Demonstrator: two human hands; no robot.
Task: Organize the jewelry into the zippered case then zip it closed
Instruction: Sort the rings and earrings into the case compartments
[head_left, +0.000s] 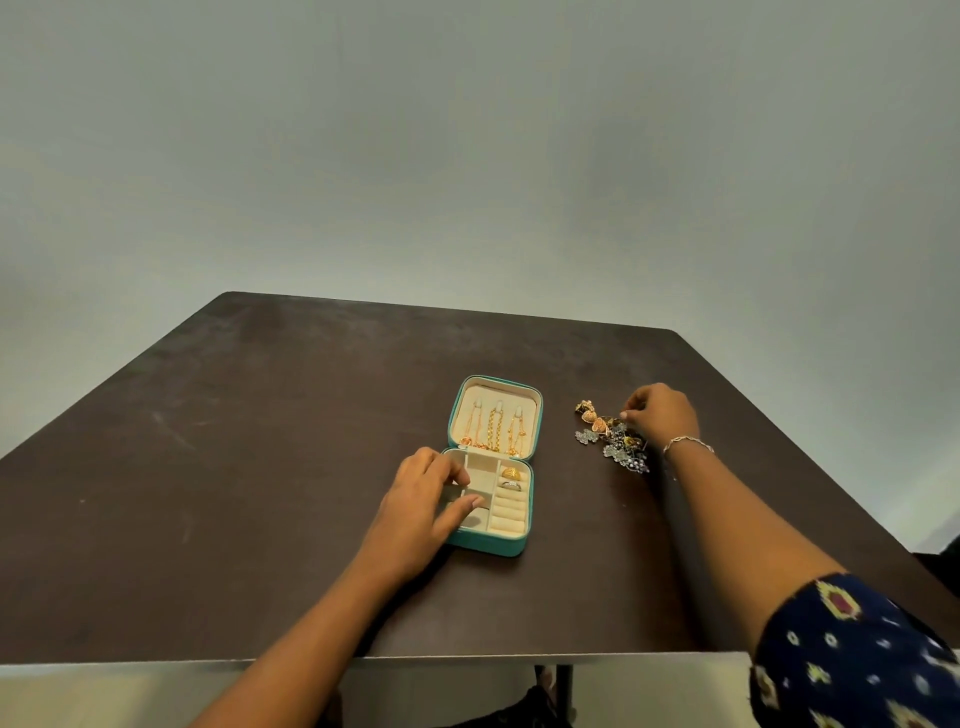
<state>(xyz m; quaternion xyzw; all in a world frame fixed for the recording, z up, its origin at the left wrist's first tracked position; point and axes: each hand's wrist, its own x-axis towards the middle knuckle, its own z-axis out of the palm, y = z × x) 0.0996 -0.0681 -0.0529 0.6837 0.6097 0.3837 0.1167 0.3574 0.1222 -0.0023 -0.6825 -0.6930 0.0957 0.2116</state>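
A teal zippered case (485, 546) lies open in the middle of the dark table. Its cream lid (467, 410) holds three gold chains (493, 428). In the base, a gold ring (512, 473) and a silver ring (511, 485) sit in the ring rolls on the right. My left hand (418, 512) lies on the base's left side, its fingers curled over the rim and its thumb across the small compartments. To the right of the case is a loose pile of jewelry (613, 439) in gold and silver. My right hand (660, 415) reaches into this pile, fingertips pinching a piece at its top.
The brown table (260, 467) stretches wide to the left and behind the case. Its near edge (156, 662) runs just below my forearms, and its right edge slants past my right arm. A bracelet (685, 442) circles my right wrist. A plain wall stands behind the table.
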